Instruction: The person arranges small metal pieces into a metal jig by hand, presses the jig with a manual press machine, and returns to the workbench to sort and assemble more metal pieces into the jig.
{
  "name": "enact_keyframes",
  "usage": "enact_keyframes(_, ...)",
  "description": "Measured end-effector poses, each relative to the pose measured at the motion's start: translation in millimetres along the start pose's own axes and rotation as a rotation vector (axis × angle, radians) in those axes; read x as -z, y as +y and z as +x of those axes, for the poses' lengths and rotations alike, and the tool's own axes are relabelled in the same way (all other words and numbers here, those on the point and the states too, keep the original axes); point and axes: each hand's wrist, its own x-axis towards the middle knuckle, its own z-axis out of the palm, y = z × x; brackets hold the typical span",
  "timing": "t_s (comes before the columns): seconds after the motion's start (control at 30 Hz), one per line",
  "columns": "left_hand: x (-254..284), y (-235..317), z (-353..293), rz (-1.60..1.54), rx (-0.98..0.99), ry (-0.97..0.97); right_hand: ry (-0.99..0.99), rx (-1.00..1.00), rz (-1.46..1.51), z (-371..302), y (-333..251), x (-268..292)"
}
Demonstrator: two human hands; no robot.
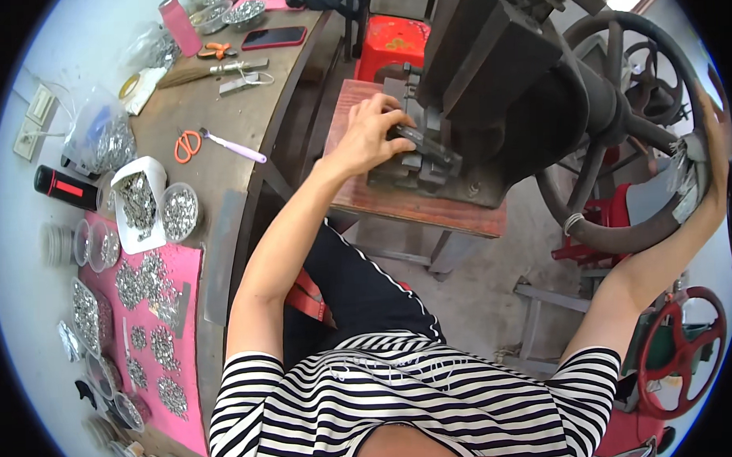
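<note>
My left hand (372, 135) is closed, thumb and fingers gripping a dark metal block (428, 146) on the bed of a hand press (510, 70). Under it, a lower die fixture (419, 175) is partly covered by my fingers and the block. Far to the right, my right hand (713, 148) is at the rim of the press's large handwheel (604, 235), beside a wrapping of pale cloth (688, 178). The picture's edge stretches this hand, and its fingertips are hard to make out.
Left of me, a workbench (231, 112) bears a pink sheet (184, 331) with piles of small metal parts, a white tray (132, 228), orange-handled scissors (187, 146), a lilac-handled tool (238, 150) and a phone (274, 38). A red stool (392, 42) stands behind the press table (365, 198). A red handwheel (653, 380) is at lower right.
</note>
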Motion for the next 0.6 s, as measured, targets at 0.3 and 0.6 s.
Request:
enact_keyframes(0.3,36,27,-112,0.299,0.076,0.484,-0.535,0.309,0.832,-184,-265,-124)
enact_keyframes(0.6,94,116,-310,0.612,0.622,0.838,-0.843,0.591,1.315,-295,-441,-211)
